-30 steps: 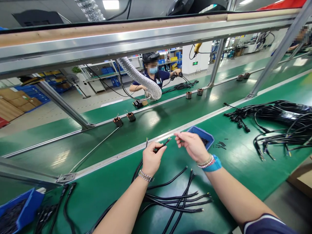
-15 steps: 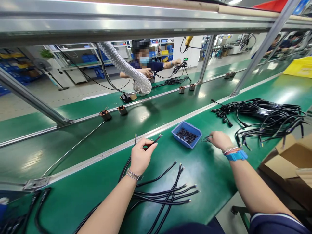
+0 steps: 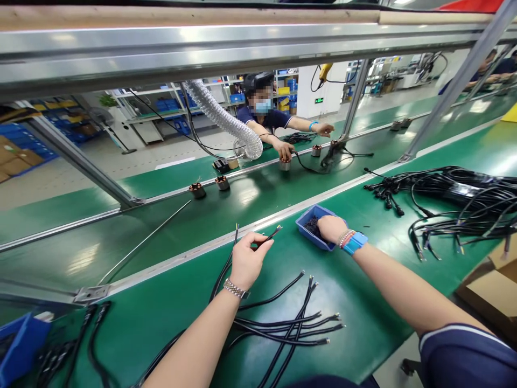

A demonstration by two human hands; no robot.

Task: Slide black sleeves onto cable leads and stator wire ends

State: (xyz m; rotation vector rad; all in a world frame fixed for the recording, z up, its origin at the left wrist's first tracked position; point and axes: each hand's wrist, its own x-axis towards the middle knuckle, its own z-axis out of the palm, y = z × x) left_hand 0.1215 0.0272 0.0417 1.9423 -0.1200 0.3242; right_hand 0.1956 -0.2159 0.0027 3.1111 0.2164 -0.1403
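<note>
Between the thumb and fingers of my left hand (image 3: 249,261) is a black cable (image 3: 273,235) whose stripped end shows coloured wires. My right hand (image 3: 332,228) reaches into a small blue bin (image 3: 302,229) of short dark pieces (image 3: 312,225); its fingertips are hidden among them. Several black cables (image 3: 278,293) with bare ends lie on the green bench below and between my hands.
A thick bundle of black cables (image 3: 464,188) lies at the right, above a cardboard box (image 3: 493,291). Across the bench a masked person (image 3: 262,116) handles a metal stator (image 3: 285,164). Another blue bin (image 3: 22,345) stands at lower left.
My right hand has moved left from beside the blue bin into it. My left hand keeps its cable. The person opposite has set cables and a stator on the middle strip.
</note>
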